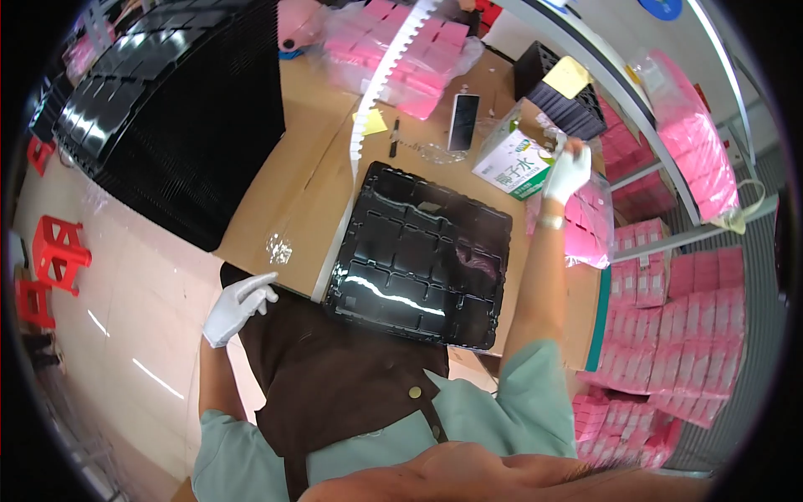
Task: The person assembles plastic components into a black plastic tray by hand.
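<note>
A black plastic tray (393,251) with shallow moulded compartments lies on the cardboard-covered table in front of me. My left hand (237,311), in a white glove, hovers by the table's front edge, left of the tray. Its index finger is stretched out and the others bend loosely, with nothing held. Up at the right, my right hand (569,171) is at the white and green carton (512,159). Its glove leaves the fingertips bare, and they are drawn together over the carton's open top. Whatever lies between them is too small to make out.
A tall stack of black trays (209,134) stands at left. Behind are pink packs in clear film (401,50), a phone (463,122), a black pen (394,138) and a black crate (569,100). A white toothed strip (381,84) runs past the tray. Red stools (60,253) stand left.
</note>
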